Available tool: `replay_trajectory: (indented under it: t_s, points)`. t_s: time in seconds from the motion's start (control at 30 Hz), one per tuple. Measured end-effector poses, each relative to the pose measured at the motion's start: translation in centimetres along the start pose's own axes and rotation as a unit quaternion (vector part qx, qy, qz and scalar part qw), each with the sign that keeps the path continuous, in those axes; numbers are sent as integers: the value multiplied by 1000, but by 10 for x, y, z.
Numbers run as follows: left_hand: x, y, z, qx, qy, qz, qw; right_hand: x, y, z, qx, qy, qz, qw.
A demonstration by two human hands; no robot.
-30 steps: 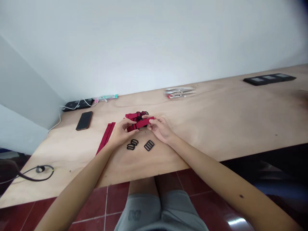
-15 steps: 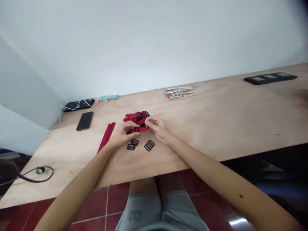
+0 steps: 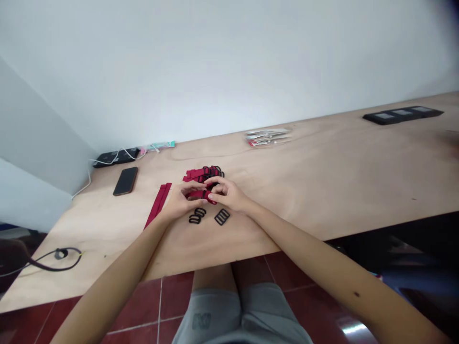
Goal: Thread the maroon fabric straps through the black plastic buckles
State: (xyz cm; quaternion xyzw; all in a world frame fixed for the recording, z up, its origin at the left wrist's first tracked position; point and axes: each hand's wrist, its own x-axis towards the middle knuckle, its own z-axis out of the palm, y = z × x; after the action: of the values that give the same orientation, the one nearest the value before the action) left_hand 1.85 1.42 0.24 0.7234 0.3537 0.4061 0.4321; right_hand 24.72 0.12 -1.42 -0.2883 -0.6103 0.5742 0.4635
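The left hand [image 3: 184,200] and right hand [image 3: 226,193] meet over a bundle of red webbing straps [image 3: 202,180] threaded with black plastic buckles, which lies on a plywood table [image 3: 322,191] directly ahead of the person. The fingers of both hands curl narrowly, and the fingertips [image 3: 211,190] pinch a red strap at the near edge of the bundle, though part of the grip is hidden. Just below the hands lie overlapping black rings [image 3: 197,215] and, beside them, a black rectangular slider [image 3: 222,216]. Left of the left hand, loose red strips [image 3: 158,205] lie flat on the wood. Farther off sit a smartphone [image 3: 125,181], a black power strip [image 3: 115,157] and a stack of flat packets [image 3: 268,137].
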Motion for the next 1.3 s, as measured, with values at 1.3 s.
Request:
replay_trajectory:
  t_s: [1.3]
  points:
    - [-2,10,5,123,27,89,988,-1,2,-2,59,40,7,997]
